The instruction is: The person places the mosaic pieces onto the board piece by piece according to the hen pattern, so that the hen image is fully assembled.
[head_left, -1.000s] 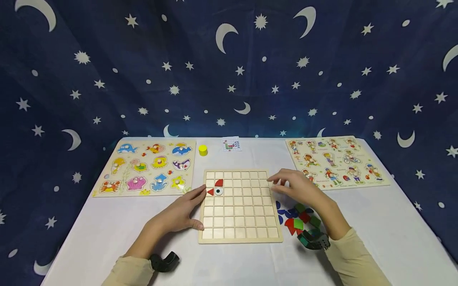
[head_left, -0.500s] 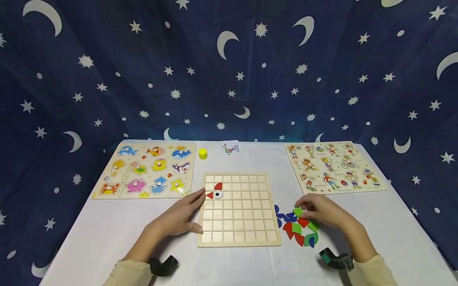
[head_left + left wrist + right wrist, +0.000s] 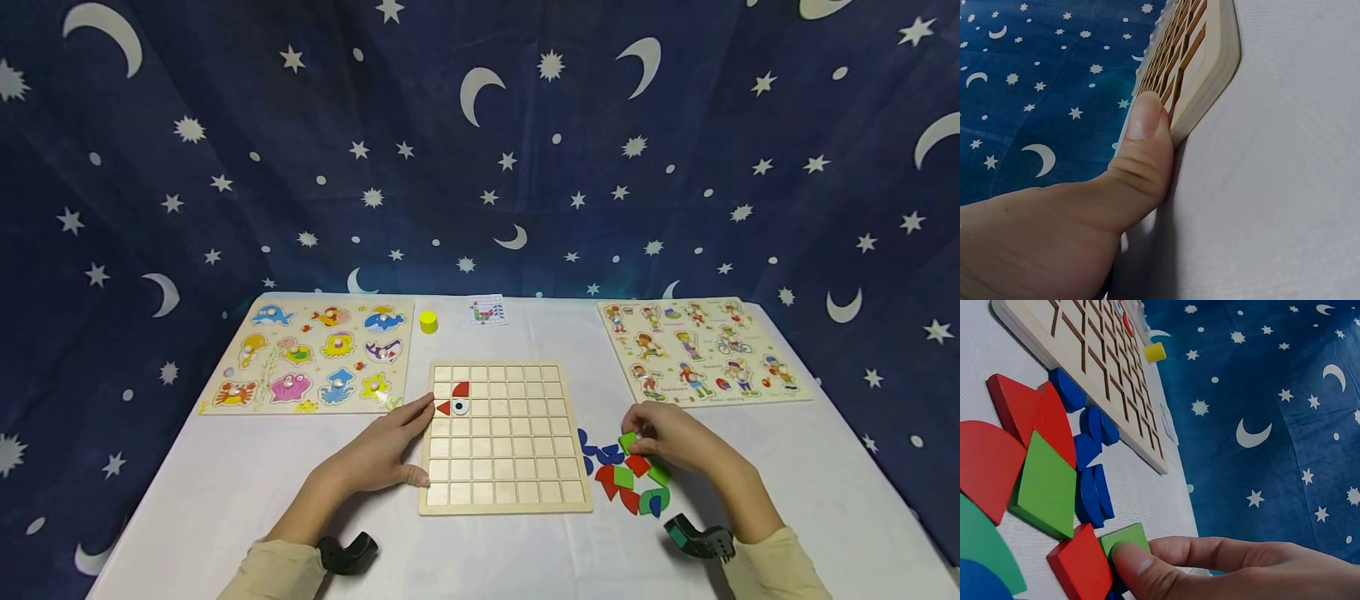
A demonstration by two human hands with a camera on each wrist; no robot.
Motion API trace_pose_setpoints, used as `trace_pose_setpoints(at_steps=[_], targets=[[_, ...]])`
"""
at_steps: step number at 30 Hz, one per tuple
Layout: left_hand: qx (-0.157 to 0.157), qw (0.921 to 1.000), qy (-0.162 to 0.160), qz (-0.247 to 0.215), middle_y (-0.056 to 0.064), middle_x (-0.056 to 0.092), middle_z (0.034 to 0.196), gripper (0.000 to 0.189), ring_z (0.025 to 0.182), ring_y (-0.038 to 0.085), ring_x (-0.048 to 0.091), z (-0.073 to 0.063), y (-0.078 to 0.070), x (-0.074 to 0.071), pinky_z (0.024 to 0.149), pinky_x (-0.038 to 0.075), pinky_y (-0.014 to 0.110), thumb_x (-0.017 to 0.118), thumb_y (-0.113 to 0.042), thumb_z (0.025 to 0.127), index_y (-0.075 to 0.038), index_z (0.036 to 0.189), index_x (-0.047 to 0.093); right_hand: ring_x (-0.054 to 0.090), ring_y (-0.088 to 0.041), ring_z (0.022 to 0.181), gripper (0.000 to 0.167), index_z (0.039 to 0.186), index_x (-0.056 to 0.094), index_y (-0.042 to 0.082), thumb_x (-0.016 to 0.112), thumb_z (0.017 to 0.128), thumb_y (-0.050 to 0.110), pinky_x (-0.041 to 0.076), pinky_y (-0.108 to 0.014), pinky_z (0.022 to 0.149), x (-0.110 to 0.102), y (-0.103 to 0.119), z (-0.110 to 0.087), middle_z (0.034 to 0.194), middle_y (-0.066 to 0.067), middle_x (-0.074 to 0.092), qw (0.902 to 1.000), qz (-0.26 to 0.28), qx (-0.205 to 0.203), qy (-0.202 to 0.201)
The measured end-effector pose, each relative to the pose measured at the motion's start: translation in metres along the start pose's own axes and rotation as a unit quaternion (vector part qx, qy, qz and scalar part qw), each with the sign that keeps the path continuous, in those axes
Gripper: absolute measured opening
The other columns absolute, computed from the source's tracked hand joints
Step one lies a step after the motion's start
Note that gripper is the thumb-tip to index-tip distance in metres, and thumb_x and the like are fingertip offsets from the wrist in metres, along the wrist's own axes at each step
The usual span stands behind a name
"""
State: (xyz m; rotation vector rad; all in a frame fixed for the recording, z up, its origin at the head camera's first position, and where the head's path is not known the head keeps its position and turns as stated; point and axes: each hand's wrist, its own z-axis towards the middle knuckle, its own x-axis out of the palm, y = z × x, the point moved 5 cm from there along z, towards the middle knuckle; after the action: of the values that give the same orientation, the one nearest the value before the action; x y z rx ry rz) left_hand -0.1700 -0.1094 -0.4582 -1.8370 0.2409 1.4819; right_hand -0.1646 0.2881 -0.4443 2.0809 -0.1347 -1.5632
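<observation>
A wooden grid board (image 3: 506,496) lies mid-table. In its upper left cells sit a red quarter-circle (image 3: 461,389), a red triangle (image 3: 444,407) and a white disc with a black eye (image 3: 461,407). My left hand (image 3: 375,450) rests along the board's left edge, its thumb (image 3: 1145,119) against the rim in the left wrist view. To the right of the board, my right hand (image 3: 675,435) pinches a green square block (image 3: 1124,539) between thumb and forefinger. That block overlaps a red square block (image 3: 1082,562) in the right wrist view.
Loose blue, red and green blocks (image 3: 623,477) lie between board and right hand. An animal peg puzzle (image 3: 303,358) stands left, a children puzzle (image 3: 701,350) right. A yellow cylinder (image 3: 428,322) and a picture card (image 3: 487,310) are at the back. Behind hangs a starry curtain (image 3: 480,167).
My right hand has moved from the board's upper right edge down and right to the loose blocks, taking hold of a green square block. The left hand stays at the board's edge.
</observation>
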Motion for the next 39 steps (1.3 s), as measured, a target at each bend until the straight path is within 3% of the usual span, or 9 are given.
trace_pose_setpoints(at_steps=[9,17,24,31,39], targets=[[-0.002,1.0000,-0.001,-0.004,0.009,0.019,0.159,0.106,0.144,0.031,0.025,0.000,0.000,0.000,0.112,0.031,0.048,0.071,-0.058,0.068,-0.004,0.149,0.028,0.047,-0.006,0.067,0.015,0.083,0.060,0.016,0.075,0.080,0.016,0.040,-0.020,0.060,-0.006,0.002,0.001,0.072,0.008,0.053,0.9999,0.007,0.010,0.003],[0.002,1.0000,-0.003,-0.004,0.009,0.020,0.159,0.107,0.143,0.031,0.026,0.000,0.001,-0.001,0.111,0.031,0.048,0.071,-0.059,0.068,-0.004,0.149,0.028,0.049,-0.008,0.068,0.006,0.089,0.068,0.016,0.071,0.085,0.020,0.043,-0.022,0.061,-0.012,0.016,0.009,0.072,0.007,0.056,0.9984,0.004,0.011,-0.055],[0.003,1.0000,-0.003,-0.005,0.009,0.019,0.159,0.107,0.143,0.031,0.025,0.001,0.001,0.000,0.111,0.031,0.048,0.070,-0.060,0.068,-0.004,0.149,0.027,0.054,-0.008,0.069,0.008,0.091,0.070,0.016,0.072,0.084,0.021,0.048,-0.021,0.065,-0.002,0.037,0.023,0.074,0.007,0.060,0.9952,0.021,0.018,-0.094],[0.007,0.9999,-0.005,-0.007,0.009,0.019,0.159,0.107,0.143,0.032,0.025,0.001,0.002,0.001,0.111,0.030,0.049,0.071,-0.059,0.069,-0.004,0.149,0.027,0.060,-0.004,0.070,0.009,0.092,0.070,0.016,0.072,0.084,0.016,0.051,-0.019,0.062,0.016,0.067,0.035,0.085,0.004,0.067,0.9896,0.069,-0.023,-0.124],[0.004,0.9999,-0.003,-0.009,0.008,0.018,0.159,0.107,0.144,0.031,0.024,0.001,0.003,0.002,0.112,0.030,0.049,0.071,-0.058,0.068,-0.004,0.149,0.027,0.066,-0.006,0.078,0.012,0.094,0.072,0.016,0.073,0.083,0.013,0.053,-0.020,0.069,0.028,0.106,0.050,0.095,0.002,0.071,0.9807,0.090,-0.074,-0.157]])
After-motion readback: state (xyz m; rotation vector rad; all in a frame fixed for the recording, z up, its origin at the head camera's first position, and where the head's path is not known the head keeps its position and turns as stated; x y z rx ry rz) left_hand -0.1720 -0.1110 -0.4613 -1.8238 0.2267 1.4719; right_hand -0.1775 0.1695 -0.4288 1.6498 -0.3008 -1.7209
